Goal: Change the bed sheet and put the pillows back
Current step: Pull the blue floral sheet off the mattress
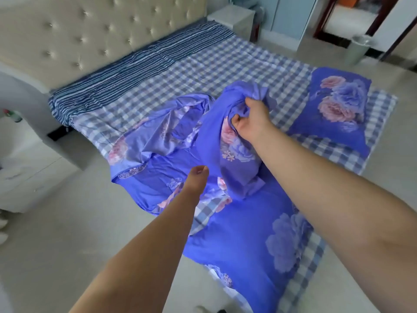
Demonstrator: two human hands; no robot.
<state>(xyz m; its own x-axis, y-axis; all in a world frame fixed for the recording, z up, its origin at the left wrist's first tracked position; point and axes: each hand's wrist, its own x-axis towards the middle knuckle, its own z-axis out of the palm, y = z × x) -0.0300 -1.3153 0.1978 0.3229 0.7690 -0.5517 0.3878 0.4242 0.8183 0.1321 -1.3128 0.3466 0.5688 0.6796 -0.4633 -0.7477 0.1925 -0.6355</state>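
Note:
A blue floral bed sheet [158, 141] lies crumpled across the near half of the bed, over a blue-and-white checked cover [203, 71]. My right hand [250, 119] is closed on a raised bunch of that sheet near the bed's middle. My left hand [196, 177] reaches over the sheet's near edge with its fingers curled; whether it holds cloth is hidden. One blue floral pillow [334, 109] rests at the bed's right edge, and another [255, 242] lies at the near corner.
A striped blue cloth [140, 71] runs along the tufted beige headboard [79, 37]. A white nightstand [234, 19] stands at the far corner, and a white cabinet [27, 175] at the left. A pale bin [358, 50] is on the tiled floor near the doorway.

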